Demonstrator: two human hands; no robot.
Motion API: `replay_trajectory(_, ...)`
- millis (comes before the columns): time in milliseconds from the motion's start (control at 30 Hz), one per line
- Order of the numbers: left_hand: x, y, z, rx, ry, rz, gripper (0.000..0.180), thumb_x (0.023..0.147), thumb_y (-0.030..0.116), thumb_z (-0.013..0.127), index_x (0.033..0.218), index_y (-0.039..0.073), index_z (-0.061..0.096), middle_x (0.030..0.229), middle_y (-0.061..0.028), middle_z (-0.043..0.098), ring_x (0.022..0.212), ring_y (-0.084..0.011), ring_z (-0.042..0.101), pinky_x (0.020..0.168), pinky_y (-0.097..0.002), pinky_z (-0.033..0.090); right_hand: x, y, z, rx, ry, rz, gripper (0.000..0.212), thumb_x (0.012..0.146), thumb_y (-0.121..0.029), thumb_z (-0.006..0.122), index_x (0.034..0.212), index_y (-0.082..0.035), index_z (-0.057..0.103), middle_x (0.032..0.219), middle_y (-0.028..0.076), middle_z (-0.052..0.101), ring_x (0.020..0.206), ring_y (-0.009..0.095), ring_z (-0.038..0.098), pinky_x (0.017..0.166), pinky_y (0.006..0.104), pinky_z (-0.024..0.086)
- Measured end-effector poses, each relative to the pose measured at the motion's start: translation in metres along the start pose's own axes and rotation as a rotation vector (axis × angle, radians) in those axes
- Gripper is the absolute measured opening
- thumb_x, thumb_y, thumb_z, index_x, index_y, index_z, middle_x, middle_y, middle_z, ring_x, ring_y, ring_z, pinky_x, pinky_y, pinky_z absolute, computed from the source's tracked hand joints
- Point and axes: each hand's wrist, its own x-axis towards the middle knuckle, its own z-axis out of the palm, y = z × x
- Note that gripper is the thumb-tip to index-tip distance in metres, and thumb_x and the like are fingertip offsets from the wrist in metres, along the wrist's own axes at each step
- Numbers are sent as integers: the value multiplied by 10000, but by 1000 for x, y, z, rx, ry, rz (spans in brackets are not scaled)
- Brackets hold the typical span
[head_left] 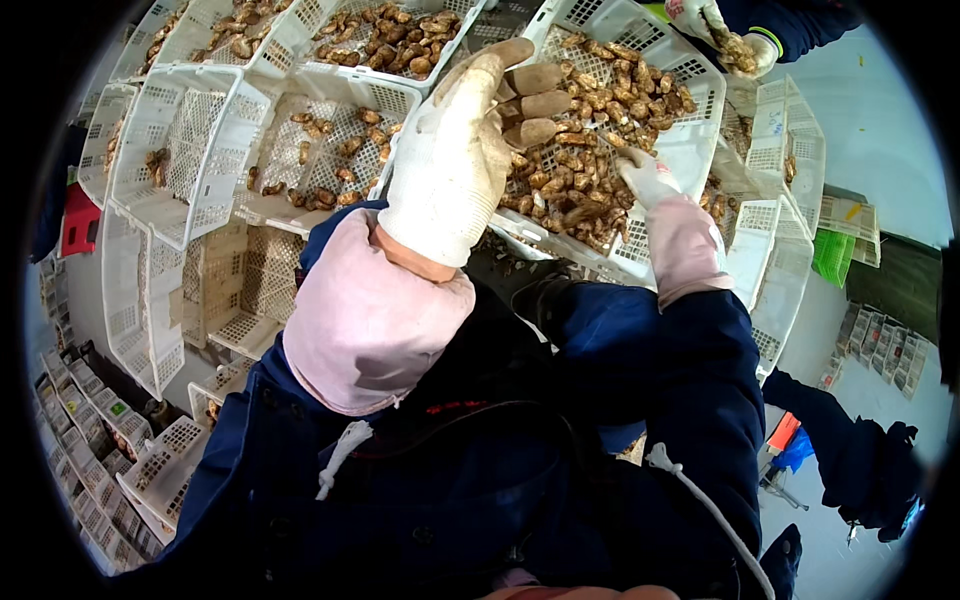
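In front of me stands a white perforated plastic crate, heaped with brown, lumpy pieces that look like mushrooms. My left hand wears a white glove with brown-stained fingers. It is open over the crate's left edge, its fingers spread and pointing right across the pieces. At the crate's right side, my right hand, in a white glove with a pink sleeve cover, reaches in. Its visible fingers stretch out to the pieces, and I see nothing held in it. The undersides of both hands are hidden.
Left of it, another white crate holds a few scattered pieces. A fuller crate stands beyond. Empty-looking crates are stacked at the left. At the far right, another person's gloved hands hold a brown piece. Crates also stand on the right.
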Motion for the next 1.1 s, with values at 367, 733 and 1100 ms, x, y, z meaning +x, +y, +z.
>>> replay_trajectory(367, -3, 4, -3, -32, 15, -7, 437, 1054, 302, 430, 1350, -15, 483, 1176, -117, 609, 1035, -228, 604, 867, -333, 485, -4, -32, 4, -113, -148, -28, 429, 978, -278, 492, 1391, -169, 536, 1491, 100, 467, 1392, 267, 419, 1144, 331, 326)
replay_trajectory(733, 0, 3, -4, -5, 41, -22, 433, 1063, 304, 413, 1345, -16, 489, 1149, -114, 617, 1000, -215, 608, 861, -325, 491, -25, -98, 13, -422, -295, 155, 586, 989, -327, 529, 1528, -257, 312, 1509, 139, 423, 1383, 296, 426, 1145, 389, 348)
replay_trajectory(1100, 2, 0, 3, 103, 40, 3, 415, 1050, 288, 443, 1335, -11, 482, 1158, -122, 609, 1026, -232, 621, 862, -334, 489, -42, -91, -1, 3, 4, 115, 424, 921, -337, 631, 1315, -184, 596, 1233, 105, 665, 1100, 216, 630, 968, 321, 478)
